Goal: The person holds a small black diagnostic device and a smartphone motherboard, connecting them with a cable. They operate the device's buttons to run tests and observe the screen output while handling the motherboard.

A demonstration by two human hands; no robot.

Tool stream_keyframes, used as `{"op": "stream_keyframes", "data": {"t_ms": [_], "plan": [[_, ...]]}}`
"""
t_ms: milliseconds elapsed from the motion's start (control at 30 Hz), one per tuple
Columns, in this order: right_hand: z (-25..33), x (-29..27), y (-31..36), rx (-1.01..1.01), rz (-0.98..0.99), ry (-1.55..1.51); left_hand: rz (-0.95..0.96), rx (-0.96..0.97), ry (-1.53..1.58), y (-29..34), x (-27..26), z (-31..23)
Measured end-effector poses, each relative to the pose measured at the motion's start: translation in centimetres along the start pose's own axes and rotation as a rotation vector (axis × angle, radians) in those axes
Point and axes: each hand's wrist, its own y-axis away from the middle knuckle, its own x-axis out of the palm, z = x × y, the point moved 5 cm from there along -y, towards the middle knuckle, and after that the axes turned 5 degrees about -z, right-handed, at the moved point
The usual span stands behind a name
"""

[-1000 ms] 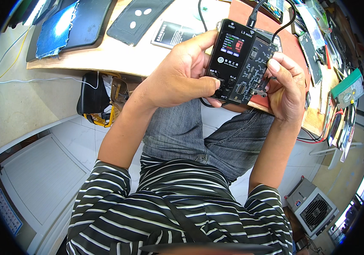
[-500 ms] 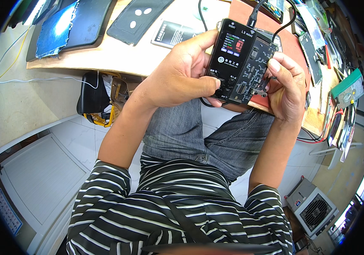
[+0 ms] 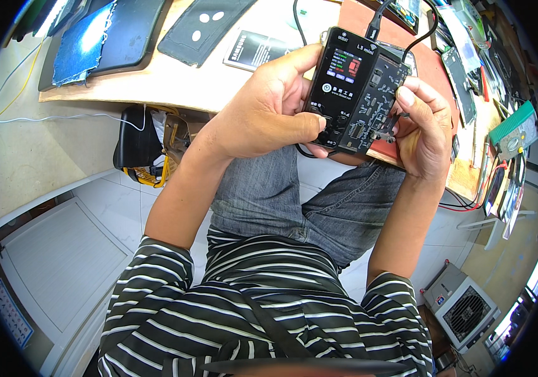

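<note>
A black handheld tester (image 3: 344, 85) with a small lit screen is tilted in front of me, above my lap. Its right side is an exposed circuit board (image 3: 379, 94) full of small components. My left hand (image 3: 262, 110) is closed around the tester's left edge, thumb pressed on the buttons below the screen. At the board's right edge my right hand (image 3: 426, 135) is closed, thumb and fingers pinching that side; part of its fingertips is hidden. A black cable plug (image 3: 373, 28) sits in the top end of the tester.
On the wooden bench (image 3: 118, 91) lie a phone battery (image 3: 253, 49), a dark phone back cover (image 3: 203, 30) and a dark tablet-like slab (image 3: 137, 44) with a blue cloth (image 3: 83, 47). A reddish mat (image 3: 354, 16) lies beyond the tester. A green-edged multimeter (image 3: 513, 135) stands at right.
</note>
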Motion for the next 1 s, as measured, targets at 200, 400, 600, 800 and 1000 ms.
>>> {"op": "stream_keyframes", "data": {"t_ms": [200, 400, 600, 800, 1000], "plan": [[0.05, 0.07, 0.03, -0.007, -0.009, 0.003, 0.006, 0.003, -0.018, -0.04, 0.03, 0.02], [0.06, 0.05, 0.03, -0.008, -0.031, 0.016, 0.005, 0.002, -0.019, -0.01, 0.00, 0.02], [0.06, -0.01, 0.06, -0.005, -0.040, 0.017, 0.001, -0.017, -0.020, 0.05, -0.04, 0.07], [-0.02, -0.05, 0.01, 0.003, -0.022, 0.004, 0.005, -0.012, -0.015, 0.02, -0.01, 0.03], [0.11, 0.03, 0.03, 0.004, -0.035, 0.017, 0.041, -0.026, -0.017, 0.09, 0.09, -0.06]]}}
